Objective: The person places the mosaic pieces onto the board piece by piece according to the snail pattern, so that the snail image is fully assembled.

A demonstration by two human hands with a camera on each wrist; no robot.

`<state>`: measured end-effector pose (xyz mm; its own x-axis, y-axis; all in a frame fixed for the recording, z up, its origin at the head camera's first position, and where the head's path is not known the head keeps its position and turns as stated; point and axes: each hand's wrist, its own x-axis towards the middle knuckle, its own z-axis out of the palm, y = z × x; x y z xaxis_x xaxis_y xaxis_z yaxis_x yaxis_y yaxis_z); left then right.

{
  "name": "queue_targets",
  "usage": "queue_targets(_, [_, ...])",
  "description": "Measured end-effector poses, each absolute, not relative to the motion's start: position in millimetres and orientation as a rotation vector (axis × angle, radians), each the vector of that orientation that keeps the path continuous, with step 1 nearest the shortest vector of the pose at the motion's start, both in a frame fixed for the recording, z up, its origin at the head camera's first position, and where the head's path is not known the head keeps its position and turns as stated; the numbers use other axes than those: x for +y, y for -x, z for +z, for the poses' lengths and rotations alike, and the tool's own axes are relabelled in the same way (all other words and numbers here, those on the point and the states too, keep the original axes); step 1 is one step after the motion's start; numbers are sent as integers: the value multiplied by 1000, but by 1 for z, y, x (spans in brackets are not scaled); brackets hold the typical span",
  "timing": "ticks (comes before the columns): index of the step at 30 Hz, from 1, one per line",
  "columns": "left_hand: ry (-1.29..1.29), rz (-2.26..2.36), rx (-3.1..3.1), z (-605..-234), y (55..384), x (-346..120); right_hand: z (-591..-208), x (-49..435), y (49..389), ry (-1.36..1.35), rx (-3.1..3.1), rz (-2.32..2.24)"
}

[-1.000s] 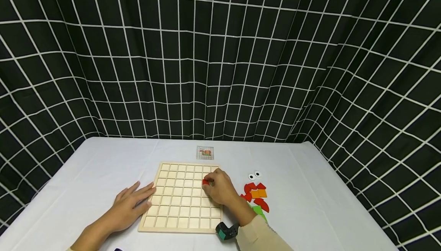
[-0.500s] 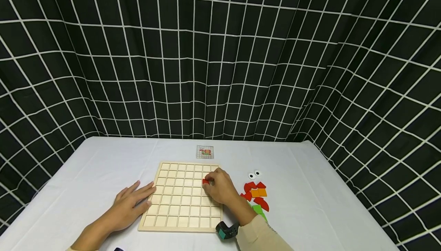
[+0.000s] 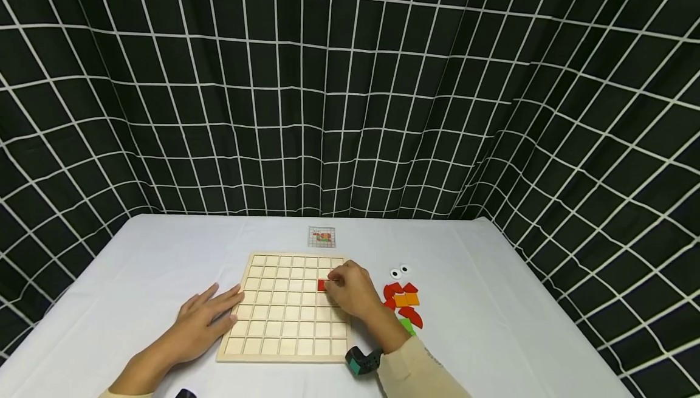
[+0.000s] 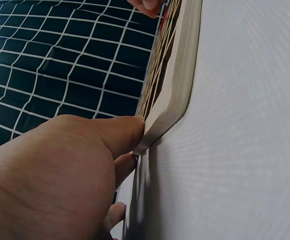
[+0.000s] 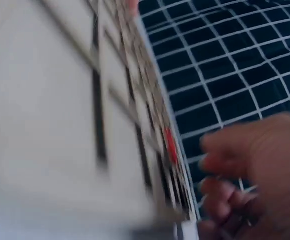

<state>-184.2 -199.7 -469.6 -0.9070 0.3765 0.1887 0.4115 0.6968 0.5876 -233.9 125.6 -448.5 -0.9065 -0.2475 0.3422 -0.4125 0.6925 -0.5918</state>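
Observation:
A pale wooden grid board lies on the white table. A red square tile lies in one of its cells, right of the middle in the upper half. My right hand is just to the right of this tile, its loosely bent fingertips close over the board. In the right wrist view the same hand stands apart from the red tile. My left hand rests at the board's left edge with fingers spread. The left wrist view shows its thumb against the frame.
Right of the board lie red pieces, orange squares, green pieces and two white eye discs. A small picture card lies behind the board. A black gridded curtain surrounds the table.
My right fingers have let go of the red tile and shifted slightly right, so more of it shows in its cell. The left hand stays at the board's edge. The head view has tilted slightly.

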Motion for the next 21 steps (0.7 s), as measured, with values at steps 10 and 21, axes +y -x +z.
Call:
queue_targets(10, [688,-979,-2809,-471,184,-202,-415,153,217,-518,-2633,1138])
queue_targets(21, [703,-985,-2804,-471,184,-203,-392,176,196,-536,-2554,1105])
